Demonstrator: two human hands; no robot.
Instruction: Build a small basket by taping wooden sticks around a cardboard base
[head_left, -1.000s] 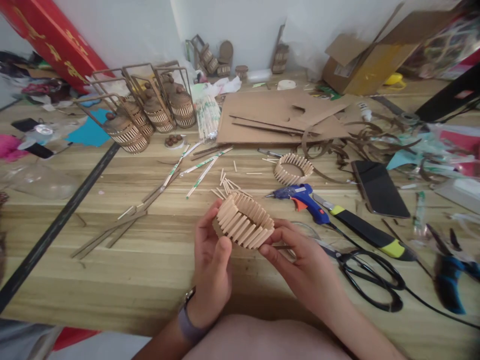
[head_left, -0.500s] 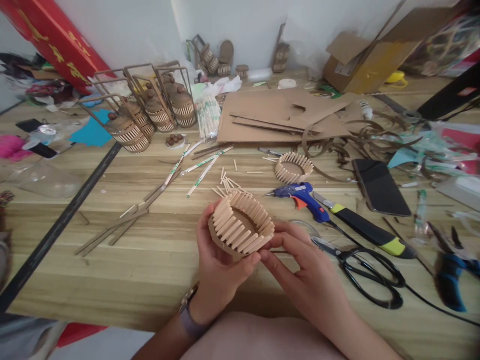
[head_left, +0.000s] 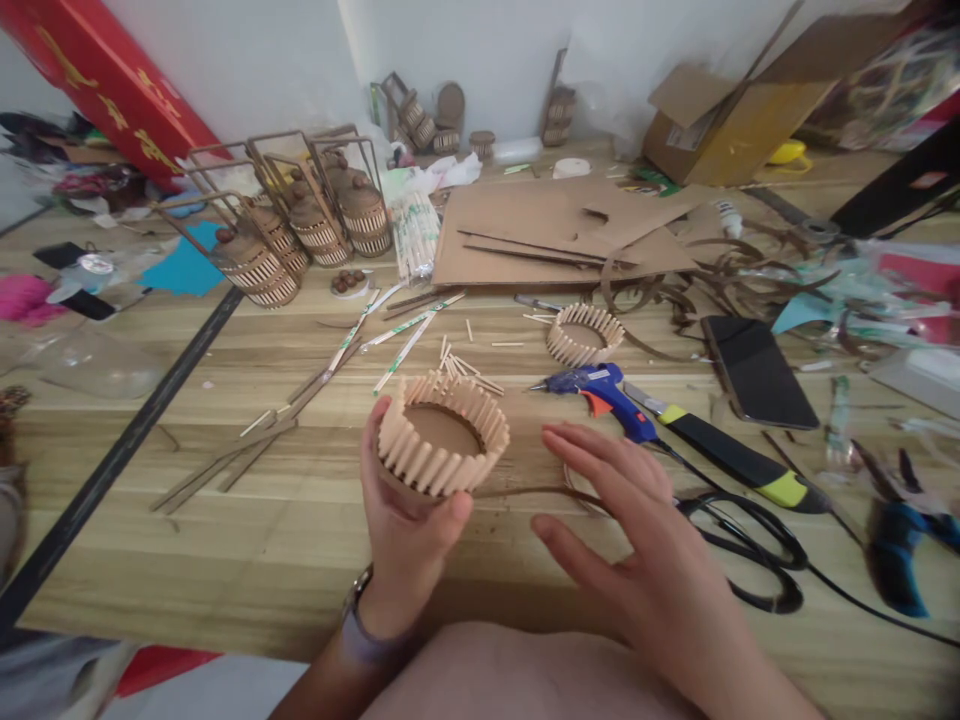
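A round cardboard base ringed with upright short wooden sticks, a small stick basket [head_left: 439, 455], is held above the table in my left hand [head_left: 409, 545]. The thumb lies along its near side and the fingers reach round its left. My right hand [head_left: 634, 530] is apart from the basket, fingers spread, with nothing in it. Below and beyond that hand lie a blue glue gun [head_left: 600, 390] and black-handled scissors [head_left: 750, 545], partly covered by the hand. A second stick basket [head_left: 585, 335] stands behind the glue gun. Loose short sticks [head_left: 472, 370] lie just past the held basket.
A utility knife [head_left: 742, 465], a phone [head_left: 757, 370] and blue pliers [head_left: 900, 550] lie to the right. Finished lidded baskets with tall handles [head_left: 315, 225] stand at back left. Cardboard sheets [head_left: 525, 230] lie at the back, brown strips [head_left: 247, 460] at the left.
My left hand has tilted the stick basket more level, then moved it left. My right hand has let go of the basket, drawn back to the right and spread its fingers.
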